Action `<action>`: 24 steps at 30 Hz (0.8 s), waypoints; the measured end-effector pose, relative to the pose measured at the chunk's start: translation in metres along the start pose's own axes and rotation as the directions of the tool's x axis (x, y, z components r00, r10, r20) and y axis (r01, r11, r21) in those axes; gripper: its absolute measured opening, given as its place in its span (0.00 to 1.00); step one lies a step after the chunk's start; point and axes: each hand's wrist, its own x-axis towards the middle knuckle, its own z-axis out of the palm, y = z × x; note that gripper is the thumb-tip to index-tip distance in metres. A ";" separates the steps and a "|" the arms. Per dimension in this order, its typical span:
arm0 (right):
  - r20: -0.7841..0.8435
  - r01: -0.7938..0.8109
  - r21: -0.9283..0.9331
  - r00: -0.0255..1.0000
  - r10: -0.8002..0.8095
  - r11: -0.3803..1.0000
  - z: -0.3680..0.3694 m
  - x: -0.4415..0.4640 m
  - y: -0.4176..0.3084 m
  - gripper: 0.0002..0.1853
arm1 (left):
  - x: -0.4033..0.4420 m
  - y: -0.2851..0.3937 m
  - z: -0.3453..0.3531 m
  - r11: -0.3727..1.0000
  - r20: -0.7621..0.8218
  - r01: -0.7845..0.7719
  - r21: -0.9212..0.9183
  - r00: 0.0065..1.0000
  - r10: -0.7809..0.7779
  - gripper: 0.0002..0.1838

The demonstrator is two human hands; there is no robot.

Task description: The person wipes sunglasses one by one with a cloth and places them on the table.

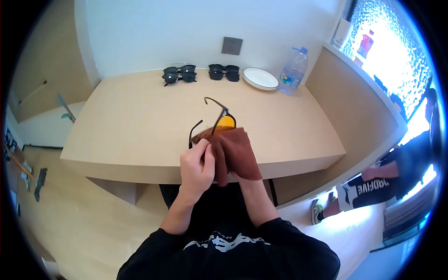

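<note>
Black-framed glasses (226, 122) with yellow-orange lenses are held above the front part of the desk, their temple arms pointing up and away. A brown cloth (238, 151) drapes over the lower part of the frame. My left hand (197, 164) is closed, pinching the cloth and the glasses at their left side. Behind the cloth is my right hand (237, 177); only its wrist side shows, and its fingers are hidden.
On the wooden desk (126, 121), dark sunglasses (179, 74) and more sunglasses (224, 73) lie near the wall, beside a white plate (260, 79) and a large water bottle (294, 71). A partition (359, 93) borders the right side; beyond it stands another person (373, 186).
</note>
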 end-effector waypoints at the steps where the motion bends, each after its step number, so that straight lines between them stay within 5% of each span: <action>1: -0.018 -0.301 0.268 0.948 0.318 0.915 0.009 -0.007 -0.006 0.04 | 0.000 -0.002 -0.003 1.000 -0.013 -0.003 0.008 1.000 0.003 0.10; 2: -0.010 -0.298 0.269 0.950 0.312 0.916 0.008 -0.002 -0.011 0.04 | 0.000 -0.003 -0.003 1.000 0.038 0.014 -0.011 0.999 -0.013 0.10; 4: -0.005 -0.041 -0.069 0.999 0.040 0.997 -0.001 0.008 -0.019 0.05 | -0.001 -0.007 0.001 0.999 0.098 0.022 -0.023 0.995 -0.020 0.10; 5: -0.008 -0.039 -0.067 0.999 0.039 0.997 -0.004 0.012 -0.019 0.05 | -0.004 -0.004 0.003 1.000 0.101 0.020 -0.021 0.995 -0.018 0.10; 7: -0.073 -0.131 0.311 0.984 0.161 0.941 -0.007 0.018 -0.019 0.06 | -0.011 -0.001 0.004 1.000 0.113 0.019 -0.004 0.993 -0.018 0.10; 8: -0.106 -0.128 0.148 0.984 0.144 0.981 -0.002 0.017 -0.016 0.06 | -0.011 0.000 0.000 0.999 0.101 0.025 -0.022 0.995 -0.022 0.10; 11: -0.084 -0.218 0.042 0.972 0.221 0.975 0.008 0.000 0.012 0.05 | 0.002 -0.007 -0.006 0.994 0.010 0.046 -0.099 0.999 -0.045 0.09; 12: 0.046 0.138 -0.351 0.990 -0.130 0.926 0.007 0.001 -0.001 0.05 | 0.006 -0.003 -0.009 0.996 0.003 0.059 -0.071 0.998 -0.059 0.09; 13: 0.049 0.303 -0.498 0.945 -0.323 0.812 0.007 0.000 0.000 0.05 | 0.009 -0.003 -0.008 0.999 -0.009 -0.020 -0.027 1.000 0.020 0.10; 15: 0.112 0.224 -0.245 0.973 -0.202 0.943 -0.012 0.008 -0.004 0.01 | 0.005 -0.006 -0.005 0.997 0.072 0.059 -0.051 0.996 -0.055 0.10; 16: -0.021 0.016 0.005 1.000 -0.016 1.000 -0.009 0.016 -0.014 0.00 | 0.001 -0.006 -0.004 0.997 0.078 0.066 -0.035 0.995 -0.063 0.10; 18: -0.051 -0.225 0.593 0.948 0.315 0.773 -0.006 0.018 -0.017 0.02 | -0.004 -0.006 -0.002 0.985 0.080 0.068 -0.160 0.995 -0.056 0.11; 19: -0.044 -0.226 0.604 0.948 0.315 0.764 -0.001 0.014 -0.010 0.02 | -0.003 -0.007 -0.004 0.987 0.077 0.071 -0.145 0.995 -0.060 0.11; 21: -0.175 -0.153 0.119 0.969 0.173 0.981 0.010 0.006 -0.002 0.02 | 0.004 -0.010 -0.007 0.976 -0.037 0.054 -0.213 0.997 -0.063 0.12; 22: -0.074 -0.006 -0.298 0.997 -0.016 0.955 0.012 0.003 -0.004 0.03 | 0.006 -0.010 -0.009 0.978 -0.039 0.057 -0.202 0.997 -0.066 0.12; 24: 0.031 0.138 -0.438 0.990 -0.138 0.888 0.004 0.006 -0.013 0.01 | 0.008 -0.011 -0.009 0.965 0.011 0.080 -0.250 0.997 -0.080 0.13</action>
